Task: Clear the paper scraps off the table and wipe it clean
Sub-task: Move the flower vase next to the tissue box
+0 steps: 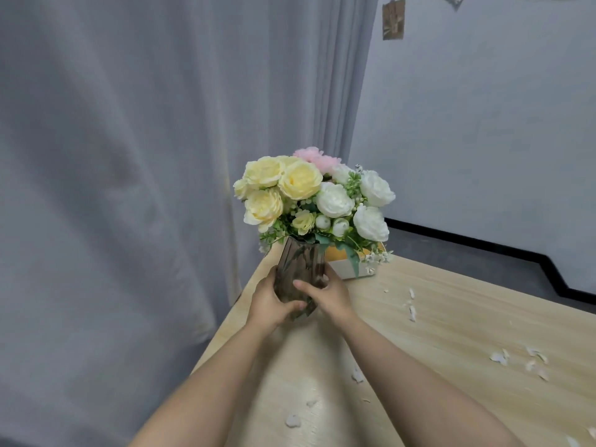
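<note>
Curtain: a pale grey curtain [135, 188] hangs in folds on the left hand's side and beyond both hands, filling most of the view.
Wall: a light wall [483, 124] with a dark baseboard stands far beyond the right hand; a small picture [393, 19] is stuck high on it.
Desk: a light wood-grain desk [467, 317] runs under both forearms and out past the right hand; its near-left edge lies just beside the left hand.
Flowers: a bunch of yellow, white and pink flowers [309, 195] with green leaves rises straight above both hands.
Vase: a smoky, ribbed glass vase [301, 266] holds the flowers; whether its base touches the desk or is lifted just off it cannot be told.
Box: a low white and yellow box [351, 267] sits on the desk just beyond the right hand, partly hidden by the leaves.
Left hand: the left hand [271, 301] is wrapped round the lower left side of the vase, thumb across the front of the glass.
Right hand: the right hand [325, 291] clasps the lower right side of the vase, thumb lying across the front, close to the left thumb.
Paper scraps: white paper scraps [516, 359] lie scattered on the desk, well apart from the vase: one cluster far out to the right of the right hand, a few near [412, 308] just to that hand's right, and others [293, 421] between the forearms, nearer the person than either hand.
</note>
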Tool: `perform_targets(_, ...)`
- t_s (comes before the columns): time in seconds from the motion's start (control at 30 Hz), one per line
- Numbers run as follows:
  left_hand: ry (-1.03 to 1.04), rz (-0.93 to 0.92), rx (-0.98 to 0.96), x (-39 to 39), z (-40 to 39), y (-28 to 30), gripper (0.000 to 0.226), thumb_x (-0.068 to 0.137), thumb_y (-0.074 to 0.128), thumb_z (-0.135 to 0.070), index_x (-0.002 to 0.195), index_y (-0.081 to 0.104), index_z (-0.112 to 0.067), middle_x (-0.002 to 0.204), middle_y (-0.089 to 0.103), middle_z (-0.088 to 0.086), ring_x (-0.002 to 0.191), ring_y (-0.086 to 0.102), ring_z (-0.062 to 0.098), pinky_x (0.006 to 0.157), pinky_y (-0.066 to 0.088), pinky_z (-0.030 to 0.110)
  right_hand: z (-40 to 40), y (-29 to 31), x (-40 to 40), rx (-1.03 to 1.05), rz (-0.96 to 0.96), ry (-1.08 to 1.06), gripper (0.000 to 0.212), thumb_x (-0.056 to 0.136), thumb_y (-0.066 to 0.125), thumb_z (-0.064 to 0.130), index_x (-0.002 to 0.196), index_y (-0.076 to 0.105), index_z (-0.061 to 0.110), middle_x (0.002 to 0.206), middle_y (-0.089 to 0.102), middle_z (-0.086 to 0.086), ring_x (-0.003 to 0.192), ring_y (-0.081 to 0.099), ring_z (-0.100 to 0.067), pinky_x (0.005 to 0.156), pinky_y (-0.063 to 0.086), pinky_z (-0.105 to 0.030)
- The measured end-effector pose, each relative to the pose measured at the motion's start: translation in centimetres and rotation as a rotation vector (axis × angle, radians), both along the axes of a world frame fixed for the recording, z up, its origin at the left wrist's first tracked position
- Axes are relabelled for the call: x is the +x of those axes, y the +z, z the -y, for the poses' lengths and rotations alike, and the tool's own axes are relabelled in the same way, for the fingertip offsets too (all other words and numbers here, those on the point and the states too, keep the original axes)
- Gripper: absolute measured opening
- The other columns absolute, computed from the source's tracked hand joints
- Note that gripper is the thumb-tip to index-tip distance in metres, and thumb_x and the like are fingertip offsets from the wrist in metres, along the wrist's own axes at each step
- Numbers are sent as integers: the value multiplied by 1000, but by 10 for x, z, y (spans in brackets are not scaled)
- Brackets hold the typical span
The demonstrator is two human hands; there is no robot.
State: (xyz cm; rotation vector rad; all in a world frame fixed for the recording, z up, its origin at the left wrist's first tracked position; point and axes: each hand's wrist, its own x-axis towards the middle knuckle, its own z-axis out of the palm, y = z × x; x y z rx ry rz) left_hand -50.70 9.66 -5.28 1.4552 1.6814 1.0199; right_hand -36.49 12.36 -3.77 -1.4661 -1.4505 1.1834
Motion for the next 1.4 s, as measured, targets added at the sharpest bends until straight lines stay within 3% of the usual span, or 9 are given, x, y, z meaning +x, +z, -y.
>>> perform_targets(0.23,5,39,-34,-18,-38,-36,90,47,82,-50,126,47,-27,117,61,-4,110,58,15,92,51,40,-31,-16,-17,50,72,23,63,71,81,33,126,52,22,110,64,8,99,58,-6,76,43,-12)
perform_targets(0.33,14,39,-24,-23,-54,-48,91,45,81,-55,126,48,-29,118,61,-5,110,58,14,93,51,40,-44,-23,-21,71,86,23,62,71,81,35,124,53,22,111,65,5,100,61,-11,79,44,-18)
perform_targets(0.43,38,44,-21,-27,-66,-60,103,42,81,-60,132,42,-28,124,58,-5,114,56,14,95,50,40,-55,-28,-23,106,103,36,79,67,81,43,134,46,22,117,63,6,97,60,-5,74,42,-10)
perform_targets(0.53,52,34,-11,-28,-68,-63,111,42,79,-61,139,38,-26,131,53,-2,120,52,16,99,47,40,-61,-33,-24,112,113,38,84,67,82,42,138,43,21,125,60,4,96,58,-3,68,39,0)
perform_targets(0.7,55,9,22,-29,-68,-65,107,53,85,-45,144,33,-22,135,50,2,123,50,19,101,45,41,-63,-45,-26,133,79,35,72,70,82,32,132,49,19,108,64,10,91,59,4,64,37,5)
perform_targets(0.9,72,-14,49,-29,-63,-71,104,60,86,-34,146,30,-17,138,46,6,127,45,21,105,42,41,-60,-51,-29,180,87,39,99,49,71,64,136,45,23,118,63,9,92,56,14,69,39,3)
perform_targets(1.13,84,-28,37,-21,-54,-69,102,62,85,-34,146,29,-18,137,44,8,125,46,25,104,42,42,-57,-53,-21,175,132,57,98,52,76,61,136,44,23,116,63,9,97,59,2,73,42,-3)
perform_targets(1.27,103,-12,53,-19,-50,-71,101,58,86,-36,143,35,-19,133,48,6,124,47,22,101,45,43,-54,-53,-20,137,104,63,64,68,84,30,122,53,17,104,64,6,85,59,3,62,39,1)
perform_targets(1.4,122,32,55,-19,-47,-72,92,55,86,-36,134,40,-24,124,54,3,115,54,22,95,50,43,-53,-52,-21,114,104,98,74,62,84,41,125,50,23,111,65,7,97,62,-8,80,49,-17)
